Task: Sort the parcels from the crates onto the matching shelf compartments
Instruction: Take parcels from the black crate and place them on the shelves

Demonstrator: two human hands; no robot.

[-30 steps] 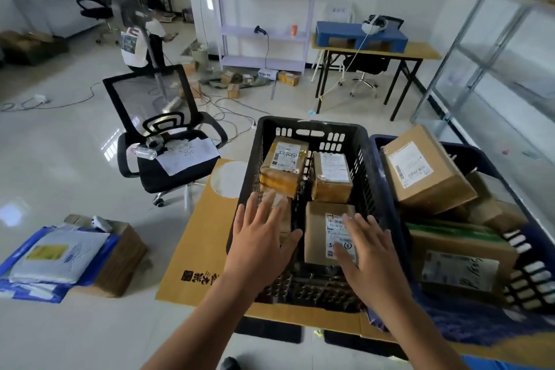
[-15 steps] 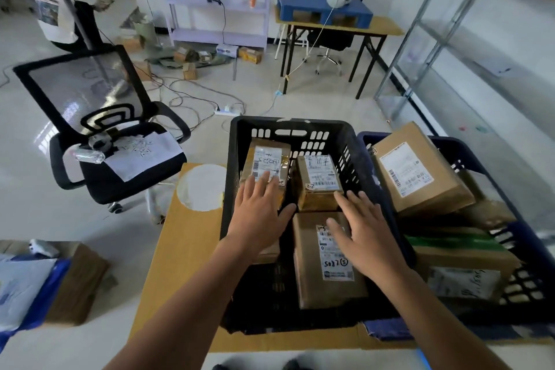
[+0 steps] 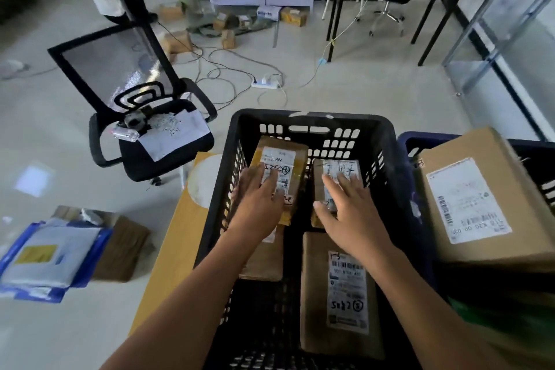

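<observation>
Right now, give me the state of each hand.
Left hand: open, fingers spread flat on the left rear parcel, not gripping.
Right hand: open, fingers spread on the right rear parcel, not gripping.

The left hand (image 3: pixel 258 201) covers part of one box's label (image 3: pixel 277 170), and the right hand (image 3: pixel 350 209) covers another (both labels are too blurry to read). The big box (image 3: pixel 480 198) runs off the right edge.

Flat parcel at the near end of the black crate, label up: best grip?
Take the parcel by its long side edges, coming from above. It lies flat, label up, in the black crate; its left edge looks clear, and the right edge seems close to the crate wall.
</observation>
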